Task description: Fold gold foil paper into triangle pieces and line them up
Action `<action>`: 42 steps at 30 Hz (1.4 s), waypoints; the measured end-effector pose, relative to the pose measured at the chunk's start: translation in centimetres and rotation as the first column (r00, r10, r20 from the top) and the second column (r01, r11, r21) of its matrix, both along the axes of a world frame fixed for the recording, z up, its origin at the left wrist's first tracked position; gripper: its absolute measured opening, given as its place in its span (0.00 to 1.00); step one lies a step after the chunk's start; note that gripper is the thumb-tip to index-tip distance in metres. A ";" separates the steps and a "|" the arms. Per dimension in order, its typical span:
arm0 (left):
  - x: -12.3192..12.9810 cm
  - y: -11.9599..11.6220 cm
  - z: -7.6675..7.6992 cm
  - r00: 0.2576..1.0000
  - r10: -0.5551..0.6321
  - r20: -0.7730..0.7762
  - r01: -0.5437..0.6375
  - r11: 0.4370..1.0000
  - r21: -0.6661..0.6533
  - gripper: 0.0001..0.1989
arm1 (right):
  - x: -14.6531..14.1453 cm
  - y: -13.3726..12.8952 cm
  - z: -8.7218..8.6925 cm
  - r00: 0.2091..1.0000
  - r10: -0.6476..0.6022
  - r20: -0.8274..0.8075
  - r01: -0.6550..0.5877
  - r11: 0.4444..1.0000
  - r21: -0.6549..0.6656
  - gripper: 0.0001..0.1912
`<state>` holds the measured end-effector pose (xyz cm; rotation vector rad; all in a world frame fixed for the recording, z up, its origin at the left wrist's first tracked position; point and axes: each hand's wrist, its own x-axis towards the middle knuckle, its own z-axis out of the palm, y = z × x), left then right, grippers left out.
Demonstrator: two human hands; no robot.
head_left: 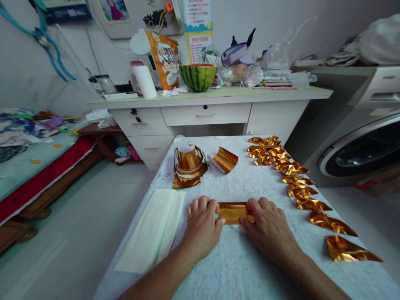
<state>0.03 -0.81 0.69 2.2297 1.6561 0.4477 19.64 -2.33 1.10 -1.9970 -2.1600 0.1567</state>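
Note:
A sheet of gold foil paper [233, 211] lies on the cloth-covered table between my two hands, its near edge looking rolled or folded. My left hand [204, 221] grips its left end, thumb towards the near edge and fingers curled over the top. On the right end, my right hand [267, 218] holds it in the same way. Beyond them sit a stack of curled gold foil sheets [189, 164] and one loose curled sheet [226, 160]. Folded gold foil pieces [331, 223], several of them, run in a line down the table's right side.
Pale folded paper sheets [150, 229] lie left of my left hand. Behind the table [218, 266] stands a white desk [206, 112] bearing half a watermelon [197, 78], an orange pouch [164, 60] and clutter. A washing machine [353, 125] is at right, a bed [46, 166] at left.

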 end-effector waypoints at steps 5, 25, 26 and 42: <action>0.0 0.0 0.1 1.000 0.001 0.010 -0.001 1.000 -0.018 0.07 | 1.8 -0.2 -0.6 0.999 -0.027 0.025 0.027 1.000 0.003 0.10; 0.2 0.1 0.2 1.000 0.004 -0.002 -0.004 0.999 0.034 0.07 | -0.4 1.2 -0.3 0.959 0.176 -0.222 -0.158 0.983 0.095 0.11; 0.3 0.1 0.1 1.000 0.006 -0.008 -0.006 0.999 0.037 0.08 | -0.5 1.1 -0.6 0.961 0.175 -0.215 -0.157 0.983 0.100 0.12; -0.5 0.5 0.1 0.990 0.026 0.141 -0.013 0.996 -0.092 0.22 | 1.0 1.1 -2.3 0.931 0.236 -0.279 -0.177 0.959 0.222 0.25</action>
